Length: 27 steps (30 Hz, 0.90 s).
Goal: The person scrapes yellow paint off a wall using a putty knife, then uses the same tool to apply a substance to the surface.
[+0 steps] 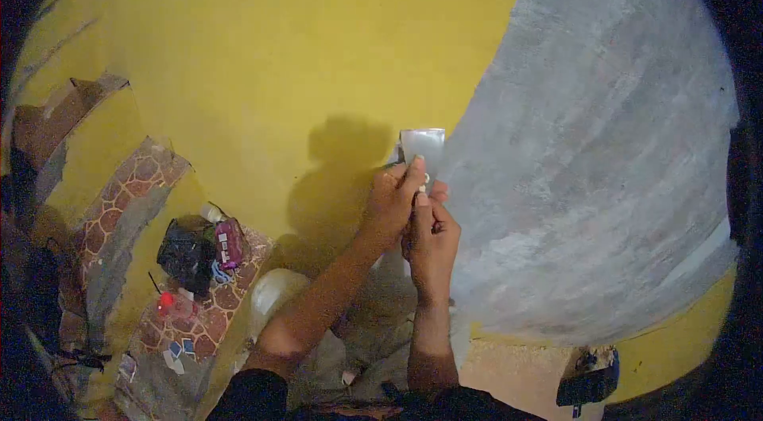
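Note:
In front of the wall, my left hand [392, 197] is closed around a flat, silvery-white piece [423, 140] with a straight top edge, its thumb laid over the front. What kind of thing it is I cannot make out. Just below, a small whitish bit [426, 179] shows beside that thumb. My right hand [434, 250] comes up from underneath with fingers pinched together at this whitish bit, touching or nearly touching the left hand. The fingers hide the lower part of the silvery piece.
A yellow wall [318, 40] meets a grey, smeared surface [596, 143] on the right. At lower left, a stone-patterned ledge [211, 326] bears a black bag [187, 250], a purple packet [229, 245] and a red-topped item [165, 303]. A white rounded object [278, 294] is near my left forearm; a dark box [588, 377] sits lower right.

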Available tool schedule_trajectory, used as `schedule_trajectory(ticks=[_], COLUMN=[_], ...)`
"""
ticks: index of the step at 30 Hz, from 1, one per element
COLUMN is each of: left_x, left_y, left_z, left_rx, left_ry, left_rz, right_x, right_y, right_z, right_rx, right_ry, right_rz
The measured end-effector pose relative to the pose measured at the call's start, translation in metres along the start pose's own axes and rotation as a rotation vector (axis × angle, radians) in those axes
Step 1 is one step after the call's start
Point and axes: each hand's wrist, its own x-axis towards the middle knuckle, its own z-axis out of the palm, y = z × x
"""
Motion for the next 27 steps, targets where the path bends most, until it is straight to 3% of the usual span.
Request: schedule_trajectory(ticks=[2,4,8,11,14,18,27], left_x=[0.001,-0.003,0.003,-0.012,0.000,0.002,0.012], left_y=[0.000,-0.010,-0.032,-0.008,-0.019,-0.004,-0.015], left_z=[-0.003,-0.013,-0.028,-0.010,-0.012,-0.013,-0.005], left_rx=[-0.047,0.105,0.029,0.083,0.073,0.225,0.115], left_ry=[-0.003,-0.002,-0.069,-0.003,0.026,0.010,0.021], left_rz=[-0.016,0.169,0.025,0.112,0.030,0.076,0.084], right_x=[0.003,-0.003,-0.016,-0.011,-0.014,-0.014,0.002], right_y=[0.007,0.017,0.020,0.027,0.013,0.016,0.000], right_z=[0.001,0.002,0.006,0.005,0.010,0.015,0.002], right_rx=[-0.001,0.005,0.044,0.000,0.011,0.059,0.027], right_ry=[0.002,0.016,0.058,0.033,0.005,0.024,0.009], right_rz=[-0.051,-0.046,0.062,-0.023,-0.023,-0.025,0.109])
